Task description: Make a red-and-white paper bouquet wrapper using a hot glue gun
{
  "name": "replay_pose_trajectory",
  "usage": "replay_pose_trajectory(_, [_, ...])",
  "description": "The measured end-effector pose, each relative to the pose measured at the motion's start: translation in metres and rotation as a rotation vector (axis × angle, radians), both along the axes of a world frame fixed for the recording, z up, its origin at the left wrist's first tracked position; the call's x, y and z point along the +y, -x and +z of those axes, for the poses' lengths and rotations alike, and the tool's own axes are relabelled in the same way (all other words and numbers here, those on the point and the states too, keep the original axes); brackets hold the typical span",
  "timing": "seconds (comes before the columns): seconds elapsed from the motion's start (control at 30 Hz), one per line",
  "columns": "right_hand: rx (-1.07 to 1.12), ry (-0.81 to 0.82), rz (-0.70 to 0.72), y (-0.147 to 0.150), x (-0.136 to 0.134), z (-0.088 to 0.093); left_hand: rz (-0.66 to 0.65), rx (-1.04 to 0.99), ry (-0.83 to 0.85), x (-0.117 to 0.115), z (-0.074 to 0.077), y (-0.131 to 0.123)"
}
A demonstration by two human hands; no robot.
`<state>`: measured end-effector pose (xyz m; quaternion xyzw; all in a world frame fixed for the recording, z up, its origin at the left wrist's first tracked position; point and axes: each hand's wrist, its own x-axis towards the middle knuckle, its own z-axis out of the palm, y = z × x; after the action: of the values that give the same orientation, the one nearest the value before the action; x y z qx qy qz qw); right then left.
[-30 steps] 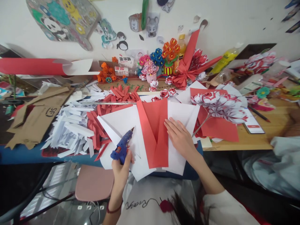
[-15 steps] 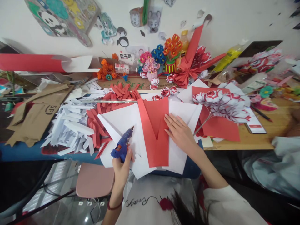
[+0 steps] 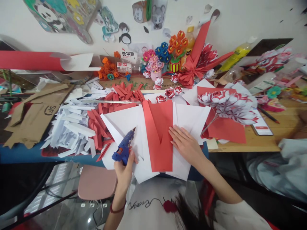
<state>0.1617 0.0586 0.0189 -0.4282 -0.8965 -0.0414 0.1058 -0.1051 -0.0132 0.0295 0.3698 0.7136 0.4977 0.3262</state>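
Note:
My left hand (image 3: 124,170) is closed round the grip of a blue glue gun (image 3: 124,147), whose nozzle points up and to the right above a white sheet (image 3: 124,123). My right hand (image 3: 185,143) lies flat, fingers stretched out, on the white paper beside a folded red paper piece (image 3: 159,134) with a V-shaped fold. Its fingertips touch the red piece's right edge. The papers overlap at the table's front edge.
Heaps of white strips (image 3: 72,134) and red strips (image 3: 115,99) lie to the left, with brown cardboard (image 3: 33,111) beyond. Red-and-white paper flowers (image 3: 230,105) rest at right on red paper. Small flower pots (image 3: 163,60), a red paper bouquet (image 3: 199,64) and a red roll (image 3: 31,60) line the wall.
My right hand has slid a little toward me along the red piece's edge. The view has shifted slightly. The glue gun stays in my left hand.

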Motion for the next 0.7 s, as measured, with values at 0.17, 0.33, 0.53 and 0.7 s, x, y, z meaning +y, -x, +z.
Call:
replay_pose_trajectory(0.17, [0.006, -0.018, -0.032, 0.003, 0.017, 0.006, -0.001, 0.006, 0.001, -0.001, -0.003, -0.001])
replay_pose_trajectory(0.33, [0.129, -0.067, 0.005, 0.006, 0.021, 0.014, -0.024, -0.015, -0.016, -0.005, -0.010, 0.003])
replay_pose_trajectory(0.53, [0.626, -0.181, -0.595, -0.006, -0.034, 0.008, -0.002, -0.026, -0.051, -0.005, -0.009, 0.006])
replay_pose_trajectory(0.7, [0.931, 0.220, -0.830, -0.011, -0.052, -0.003, 0.007, -0.027, -0.088, -0.005, -0.006, 0.005])
